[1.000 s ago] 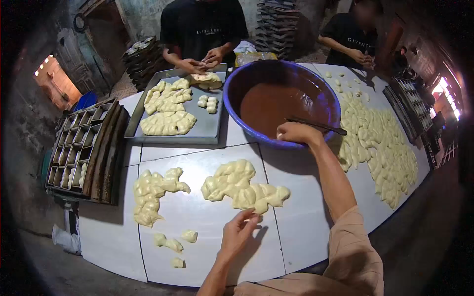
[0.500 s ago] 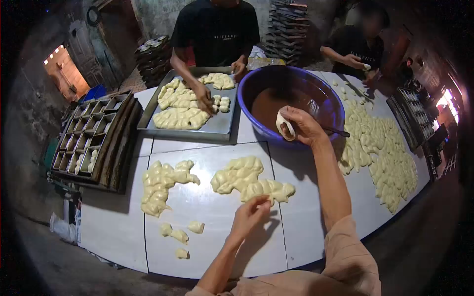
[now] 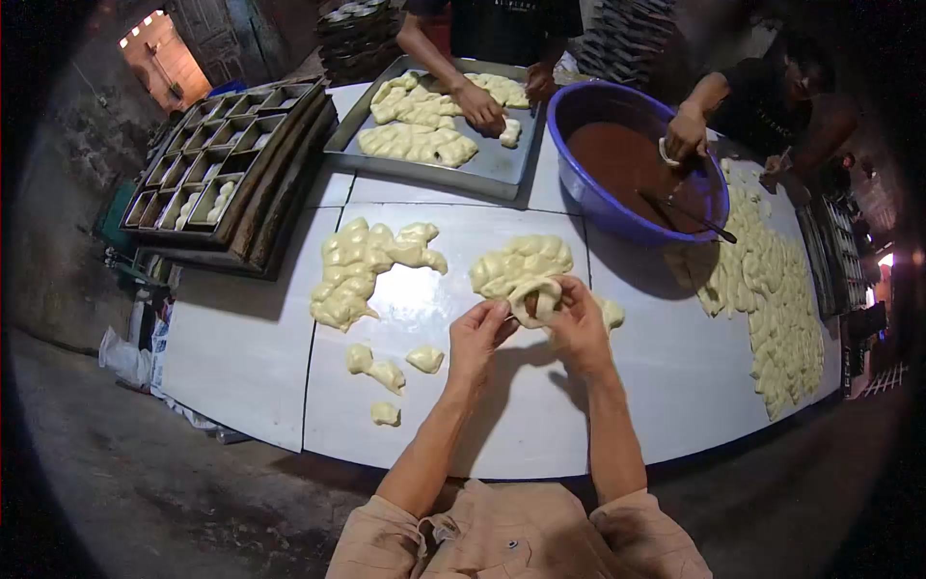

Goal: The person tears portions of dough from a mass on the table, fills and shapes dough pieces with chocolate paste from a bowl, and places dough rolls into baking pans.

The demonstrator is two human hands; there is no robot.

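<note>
Over the table I hold a piece of dough [image 3: 546, 288], opened like a small cup with brown filling inside. My right hand [image 3: 583, 333] grips its right side with bent fingers. At its left edge, the thumb and fingers of my left hand [image 3: 475, 345] are pinched together on the dough. Just behind lies a pile of pale dough pieces [image 3: 516, 262], partly hidden by the piece I hold. Farther left is a second dough pile [image 3: 352, 270], with several small loose dough scraps [image 3: 424, 359] in front of it.
A purple basin [image 3: 562, 154] of brown filling stands behind right; a co-worker's hand [image 3: 687, 133] reaches into it. Another co-worker's hand [image 3: 480, 108] works at a metal tray [image 3: 502, 183] of dough. Stacked baking tins [image 3: 227, 159] stand left. Many dough pieces [image 3: 772, 299] cover the right side.
My right hand has come from beside the basin, bringing the filled dough to my left hand. The view has shifted, and a co-worker's hand has reached into the basin.
</note>
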